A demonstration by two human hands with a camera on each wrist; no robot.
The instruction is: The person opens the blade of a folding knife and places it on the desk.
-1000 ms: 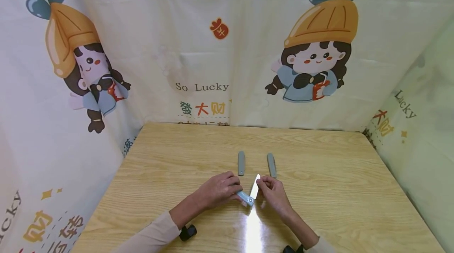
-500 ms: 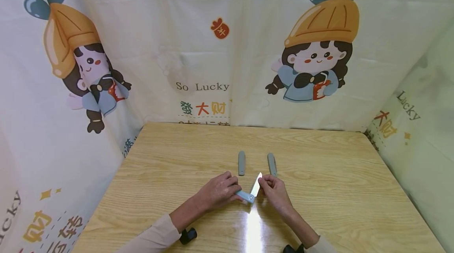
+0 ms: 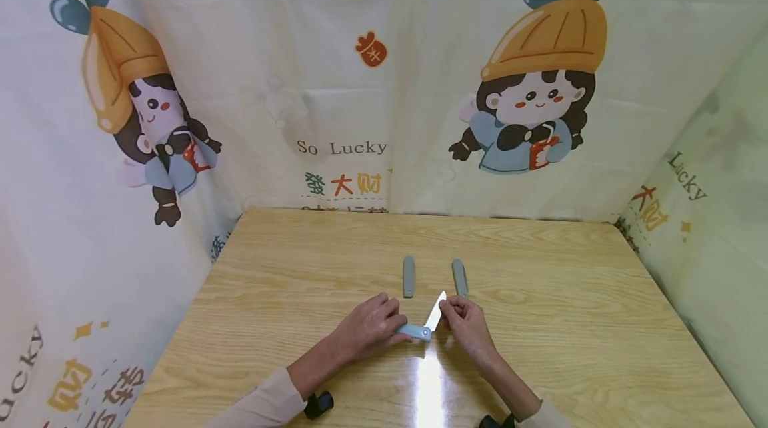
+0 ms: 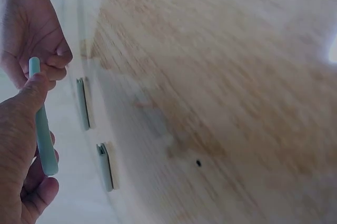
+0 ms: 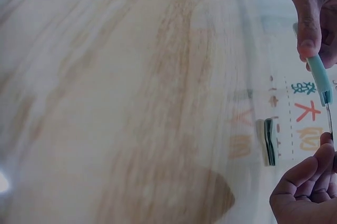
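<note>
A folding knife with a light blue handle is held over the table between both hands. My left hand grips the handle, its thumb along it in the left wrist view. The shiny blade stands out from the handle's right end, a little wider than a right angle, and points away from me. My right hand pinches the blade near its tip between thumb and fingers. In the right wrist view the blade's thin edge runs from the handle slot down to the fingertips.
Beyond the hands lie two grey-green folded knives, the right one just past my right fingers. The wooden table reflects a bright light in front. A printed curtain hangs behind and on both sides.
The knife's blade has swung further out from its handle. The handle has turned more level, and the right hand has shifted slightly right with the blade. The two grey-green knives stay put.
</note>
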